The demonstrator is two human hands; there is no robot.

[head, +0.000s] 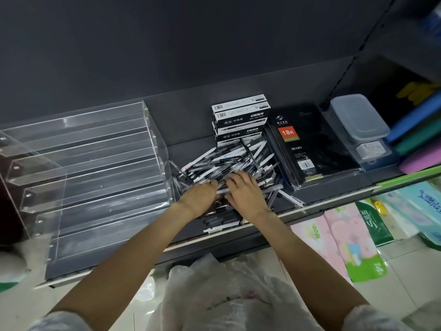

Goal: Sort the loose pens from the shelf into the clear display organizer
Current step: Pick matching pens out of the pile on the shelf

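On the grey shelf [195, 139], at about 5 o'clock from the middle of the view, lies a big messy pile of pens [229, 163]. Both hands rest on it. The left hand [199, 195] and the right hand [245, 189] have fingers bent down into the pile, but I cannot tell if they hold any pen. At 9 o'clock stands the clear organizer [83, 168]. Its rows look empty, so nearly all the sorting is left. The pens are thin, black, white and see-through, all crossed over each other.

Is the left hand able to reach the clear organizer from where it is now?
Probably yes: the left hand rests on the pen pile, the clear organizer stands directly beside it, and nothing lies between.
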